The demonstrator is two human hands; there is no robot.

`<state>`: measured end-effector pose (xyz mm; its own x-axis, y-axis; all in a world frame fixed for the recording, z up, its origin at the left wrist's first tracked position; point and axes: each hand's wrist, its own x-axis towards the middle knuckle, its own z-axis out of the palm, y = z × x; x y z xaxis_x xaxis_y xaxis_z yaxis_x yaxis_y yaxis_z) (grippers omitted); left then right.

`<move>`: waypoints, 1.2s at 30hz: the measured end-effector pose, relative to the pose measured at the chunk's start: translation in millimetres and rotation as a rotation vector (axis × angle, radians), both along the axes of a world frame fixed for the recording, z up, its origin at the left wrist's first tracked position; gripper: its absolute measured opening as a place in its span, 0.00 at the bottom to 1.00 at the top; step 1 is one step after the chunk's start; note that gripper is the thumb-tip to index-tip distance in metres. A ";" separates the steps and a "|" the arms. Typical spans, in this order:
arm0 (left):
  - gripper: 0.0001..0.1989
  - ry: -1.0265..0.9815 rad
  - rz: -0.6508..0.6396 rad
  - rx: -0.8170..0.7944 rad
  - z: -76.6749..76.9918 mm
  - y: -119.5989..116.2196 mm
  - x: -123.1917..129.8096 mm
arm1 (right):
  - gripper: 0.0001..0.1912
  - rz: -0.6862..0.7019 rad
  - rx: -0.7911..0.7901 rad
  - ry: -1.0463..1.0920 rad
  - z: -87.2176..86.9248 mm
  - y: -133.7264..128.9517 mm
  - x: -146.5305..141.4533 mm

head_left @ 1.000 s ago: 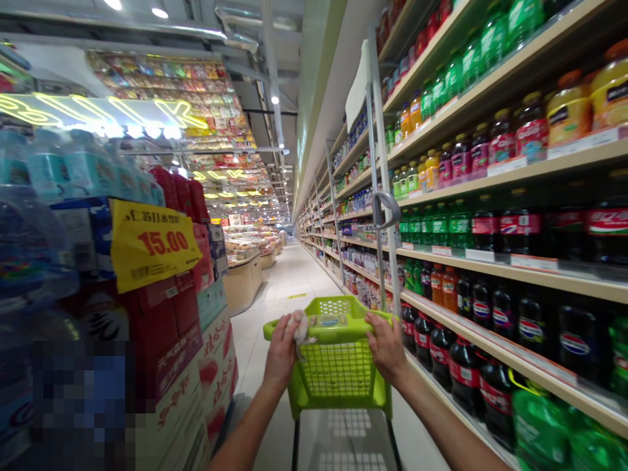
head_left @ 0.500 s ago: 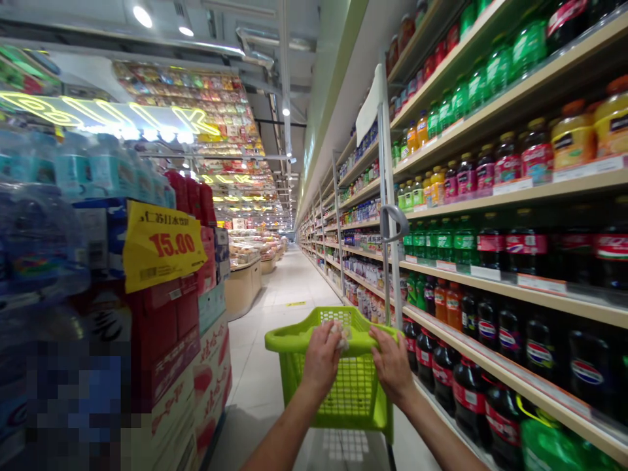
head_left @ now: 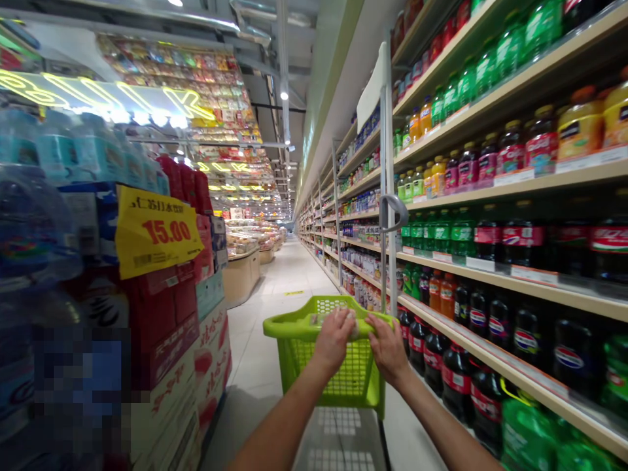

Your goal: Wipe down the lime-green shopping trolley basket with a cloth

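A lime-green plastic shopping cart (head_left: 289, 327) with lattice walls stands in front of me in the aisle. My left hand (head_left: 335, 339) is closed over its near rim, a little right of the middle. Pressed under those fingers is a small whitish, crumpled-looking thing (head_left: 354, 328), too blurred to name. Close beside it, my right hand (head_left: 387, 345) curls over the right end of the same rim, fingers bent across the top. Most of the basket's inside is hidden behind the rim and hands.
Shelves (head_left: 490, 268) of soda and juice bottles line the right, near the cart. A grey hook-like loop (head_left: 394, 213) juts from the shelf post. Stacked drink cartons (head_left: 171, 327) with a yellow price sign (head_left: 159, 232) stand left. Tiled floor (head_left: 289, 278) runs ahead past wooden display bins (head_left: 243, 278).
My left hand has slid rightward along the cart rim, nearer my right hand. The cart's rim appears slightly higher in view, and the carton stack has shifted a little left.
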<state>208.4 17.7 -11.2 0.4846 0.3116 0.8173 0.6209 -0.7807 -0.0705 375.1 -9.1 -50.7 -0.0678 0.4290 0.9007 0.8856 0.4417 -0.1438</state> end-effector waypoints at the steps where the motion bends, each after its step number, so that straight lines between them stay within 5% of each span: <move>1: 0.14 -0.027 0.027 -0.014 0.7 2.7 -14.9 | 0.20 0.001 -0.009 0.009 0.4 -0.5 0.6; 4: 0.15 -0.192 0.176 -0.084 3.6 12.3 -67.1 | 0.21 -0.011 -0.014 0.041 1.2 -1.4 -1.6; 6: 0.15 -0.250 0.232 -0.111 4.1 14.3 -79.1 | 0.21 -0.021 -0.005 0.053 1.5 -1.8 -4.3; 12: 0.14 -0.113 0.048 -0.071 -1.2 4.4 -20.8 | 0.22 -0.018 -0.014 0.057 2.8 -4.6 -2.9; 19: 0.16 -0.235 0.202 -0.135 8.8 13.1 -71.1 | 0.21 -0.016 -0.024 0.076 2.8 -5.5 -3.5; 26: 0.16 -0.001 0.000 -0.152 7.4 0.7 13.3 | 0.22 -0.004 -0.042 0.066 4.0 -6.5 -3.8; 33: 0.18 -0.226 0.278 -0.269 15.9 15.4 -75.3 | 0.22 -0.010 -0.054 0.071 4.1 -6.2 -4.5; 36: 0.18 -0.232 0.269 -0.278 14.2 12.5 -54.6 | 0.23 -0.014 -0.044 0.076 4.7 -6.9 -7.7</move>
<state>153.8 30.2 3.0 0.1697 0.6244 0.7625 0.7790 -0.5588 0.2842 367.5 -16.1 -46.0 0.0064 0.4683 0.8835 0.8776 0.4208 -0.2294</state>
